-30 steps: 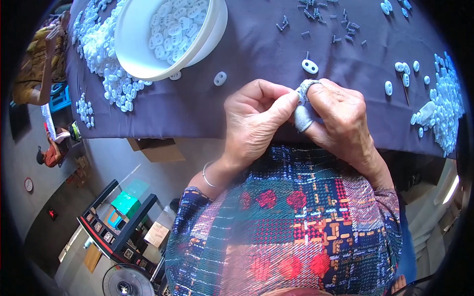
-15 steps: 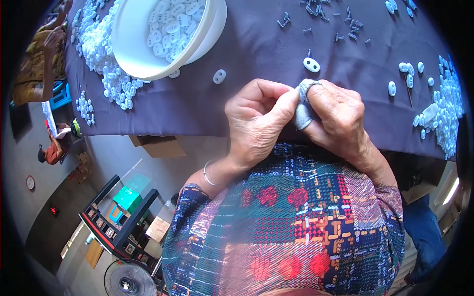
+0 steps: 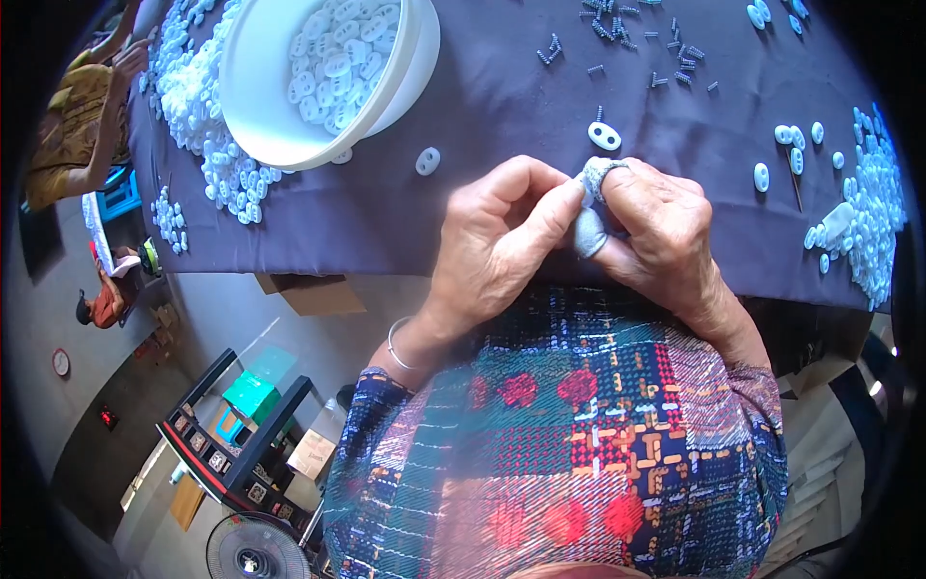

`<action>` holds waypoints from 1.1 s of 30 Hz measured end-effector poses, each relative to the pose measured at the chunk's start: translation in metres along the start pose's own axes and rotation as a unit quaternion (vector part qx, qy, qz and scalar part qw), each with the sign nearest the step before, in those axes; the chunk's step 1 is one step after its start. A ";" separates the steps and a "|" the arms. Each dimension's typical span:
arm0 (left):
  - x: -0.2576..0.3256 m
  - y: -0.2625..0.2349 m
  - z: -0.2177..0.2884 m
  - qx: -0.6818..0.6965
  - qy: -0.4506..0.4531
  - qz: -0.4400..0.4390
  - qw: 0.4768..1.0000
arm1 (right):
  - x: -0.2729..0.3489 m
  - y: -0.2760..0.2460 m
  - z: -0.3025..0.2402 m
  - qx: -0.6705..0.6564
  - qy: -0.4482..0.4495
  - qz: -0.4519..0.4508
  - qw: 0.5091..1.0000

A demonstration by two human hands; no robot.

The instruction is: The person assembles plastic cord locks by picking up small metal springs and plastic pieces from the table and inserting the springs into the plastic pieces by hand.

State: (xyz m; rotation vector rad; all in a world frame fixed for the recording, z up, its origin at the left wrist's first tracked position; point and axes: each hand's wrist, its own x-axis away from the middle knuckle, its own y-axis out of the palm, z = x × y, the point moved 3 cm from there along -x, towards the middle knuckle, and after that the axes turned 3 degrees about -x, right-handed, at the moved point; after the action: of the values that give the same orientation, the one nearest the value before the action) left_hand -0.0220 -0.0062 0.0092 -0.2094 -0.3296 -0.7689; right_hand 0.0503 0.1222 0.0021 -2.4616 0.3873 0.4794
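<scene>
My left hand (image 3: pixel 497 236) and my right hand (image 3: pixel 656 227) meet over the near edge of a table with a dark purple cloth (image 3: pixel 502 106). Their fingertips pinch a small part between them; it is mostly hidden. Grey cloth guards (image 3: pixel 590 217) cover fingers of my right hand. Just beyond the fingertips lies a white oval two-hole piece (image 3: pixel 605 136). Another white piece (image 3: pixel 427 160) lies left of my left hand.
A big white bowl (image 3: pixel 265 106) of white pieces stands at the back left, with a heap of loose white pieces (image 3: pixel 207 154) around it. Small dark screws (image 3: pixel 627 43) are scattered at the back. More white pieces (image 3: pixel 868 222) pile at the right. A person (image 3: pixel 82 135) sits at far left.
Both hands stay together at the table edge; fingers shifted only slightly around the small part.
</scene>
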 end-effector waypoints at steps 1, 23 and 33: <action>-0.001 0.000 -0.001 0.010 -0.015 -0.016 1.000 | 0.000 0.000 -0.001 0.001 -0.005 -0.006 1.000; -0.001 0.002 -0.013 -0.004 0.068 0.030 0.997 | 0.000 0.002 -0.001 0.026 -0.025 -0.028 0.999; -0.003 0.002 -0.015 -0.007 0.111 0.039 0.993 | -0.002 0.003 -0.001 0.044 -0.019 -0.041 0.998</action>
State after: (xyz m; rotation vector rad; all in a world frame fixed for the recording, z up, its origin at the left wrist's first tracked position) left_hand -0.0194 -0.0081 -0.0062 -0.1476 -0.1048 -0.7099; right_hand 0.0480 0.1196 0.0022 -2.3698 0.2846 0.4644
